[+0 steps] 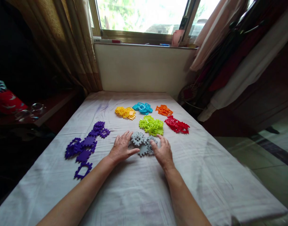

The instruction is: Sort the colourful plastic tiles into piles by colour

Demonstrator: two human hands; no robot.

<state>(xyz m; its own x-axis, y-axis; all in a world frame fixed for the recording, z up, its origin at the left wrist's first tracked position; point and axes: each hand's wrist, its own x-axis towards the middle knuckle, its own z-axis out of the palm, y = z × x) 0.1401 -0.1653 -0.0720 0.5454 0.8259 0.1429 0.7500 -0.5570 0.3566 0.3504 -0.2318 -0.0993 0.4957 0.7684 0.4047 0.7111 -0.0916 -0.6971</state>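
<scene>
A small heap of grey interlocking toy tiles [143, 150] with notched edges lies between my two hands. My left hand [121, 147] is at the heap's left side, its fingers stretched out and the thumb pointing toward the tiles. On the other side, my right hand [163, 151] has its fingers apart, with the thumb over the heap's right edge. Neither hand is lifting a tile. Just beyond the grey heap sits a pile of lime green tiles [151, 125]. Purple tiles [84, 155] are spread out left of my left hand, one with a large square opening.
Farther back lie piles of yellow tiles [125, 113], blue tiles [142, 108] and orange tiles [164, 110]. Red tiles [177, 125] are at the right. A pale cloth [139, 194] covers the surface. Glasses [30, 112] rest on a side table to the left.
</scene>
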